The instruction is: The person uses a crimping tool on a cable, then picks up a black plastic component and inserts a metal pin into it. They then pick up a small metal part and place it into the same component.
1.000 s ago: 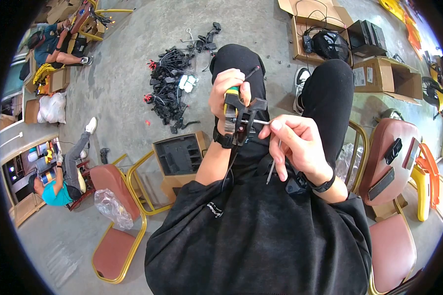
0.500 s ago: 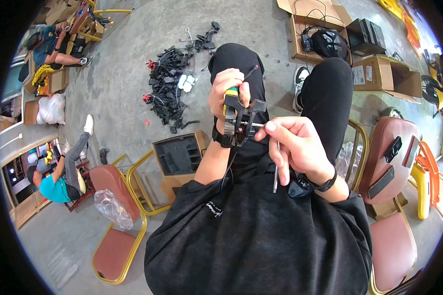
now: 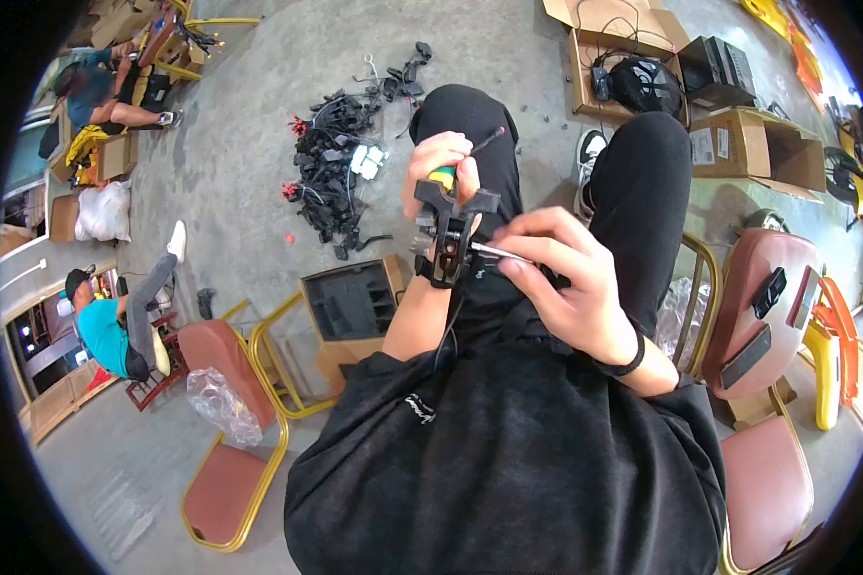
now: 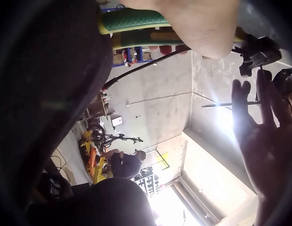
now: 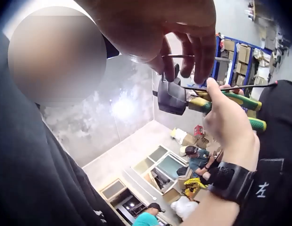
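Note:
My left hand (image 3: 438, 168) grips pliers (image 5: 238, 100) with green and yellow handles, their head up against a black forked part (image 3: 448, 235). A thin black cable (image 5: 249, 86) with a red tip runs past that hand. On the other side, my right hand (image 3: 573, 273) pinches a slim metal hex key (image 3: 494, 251) between thumb and fingers, and one end of it meets the black part. The key's other leg (image 4: 226, 104) sticks out sideways past the fingertips in the left wrist view.
A pile of black parts (image 3: 328, 168) with cables lies on the floor ahead. Beside my legs stand a box with foam insert (image 3: 350, 302) and reddish chairs (image 3: 759, 297). Open cardboard boxes (image 3: 738, 158) sit at the right. Two people (image 3: 105, 331) sit at the left.
My right hand has turned over, its fingers now across the top; the key's leg that hung down has swung out of sight in the head view. The black part has shifted slightly left.

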Motion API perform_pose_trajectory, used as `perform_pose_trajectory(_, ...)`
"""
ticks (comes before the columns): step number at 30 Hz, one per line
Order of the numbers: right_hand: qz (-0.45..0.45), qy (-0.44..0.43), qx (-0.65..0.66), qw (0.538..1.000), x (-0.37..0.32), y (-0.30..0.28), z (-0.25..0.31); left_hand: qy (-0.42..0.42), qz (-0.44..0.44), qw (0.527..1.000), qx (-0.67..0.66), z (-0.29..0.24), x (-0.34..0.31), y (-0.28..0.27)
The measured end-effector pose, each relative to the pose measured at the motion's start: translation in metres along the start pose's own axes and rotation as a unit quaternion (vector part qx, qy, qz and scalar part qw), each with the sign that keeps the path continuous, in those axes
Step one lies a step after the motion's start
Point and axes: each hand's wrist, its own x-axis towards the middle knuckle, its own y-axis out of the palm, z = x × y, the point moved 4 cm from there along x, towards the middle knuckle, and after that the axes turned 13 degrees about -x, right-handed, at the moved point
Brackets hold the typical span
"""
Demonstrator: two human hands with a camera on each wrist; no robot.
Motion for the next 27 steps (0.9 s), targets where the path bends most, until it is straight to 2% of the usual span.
perform_pose_trajectory(2, -0.008, -0.014, 0.033, 0.999, 0.003, -0.001, 0.004, 0.030, 0.001, 0.999, -0.021, 0.002, -0.001, 0.000)
perform_pose_trajectory(3, 0.049, 0.116, 0.176, 0.976, 0.000, 0.004, 0.000, 0.043, -0.037, 0.996, -0.062, 0.006, -0.001, 0.000)
perform_pose_trajectory(4, 0.106, 0.243, 0.313, 0.912, -0.005, 0.011, -0.003, 0.054, -0.075, 0.990, -0.103, 0.009, -0.002, -0.002)
perform_pose_trajectory(6, 0.114, 0.235, 0.321, 0.910, -0.004, 0.012, -0.002, 0.064, -0.067, 0.993, -0.078, 0.009, -0.003, -0.001)
perform_pose_trajectory(8, 0.137, 0.261, 0.379, 0.877, -0.004, 0.013, -0.002, 0.052, -0.088, 0.990, -0.102, 0.008, -0.003, 0.000)
perform_pose_trajectory(9, 0.136, 0.261, 0.379, 0.877, -0.002, 0.011, -0.002, 0.059, -0.090, 0.988, -0.109, 0.010, -0.003, 0.000)
perform_pose_trajectory(11, 0.203, 0.331, 0.464, 0.796, -0.005, 0.011, -0.003, 0.070, -0.086, 0.989, -0.103, 0.012, -0.005, 0.000)
perform_pose_trajectory(14, 0.197, 0.364, 0.619, 0.668, -0.008, 0.015, -0.015, 0.083, -0.075, 0.990, -0.088, 0.010, -0.004, 0.001)
perform_pose_trajectory(15, 0.188, 0.357, 0.630, 0.664, -0.009, 0.016, -0.016, 0.085, -0.067, 0.991, -0.080, 0.008, -0.002, 0.002)
perform_pose_trajectory(19, 0.196, 0.354, 0.591, 0.697, -0.006, 0.011, -0.008, 0.080, -0.067, 0.991, -0.078, 0.006, -0.001, 0.002)
perform_pose_trajectory(21, 0.192, 0.350, 0.487, 0.777, -0.005, 0.009, -0.005, 0.079, -0.067, 0.992, -0.078, 0.007, -0.001, 0.002)
perform_pose_trajectory(24, 0.180, 0.357, 0.468, 0.788, -0.003, 0.007, -0.003, 0.076, -0.064, 0.992, -0.074, 0.006, -0.001, 0.003)
perform_pose_trajectory(27, 0.067, 0.273, 0.299, 0.912, -0.007, 0.008, 0.001, 0.078, -0.075, 0.990, -0.087, 0.011, -0.002, 0.001)
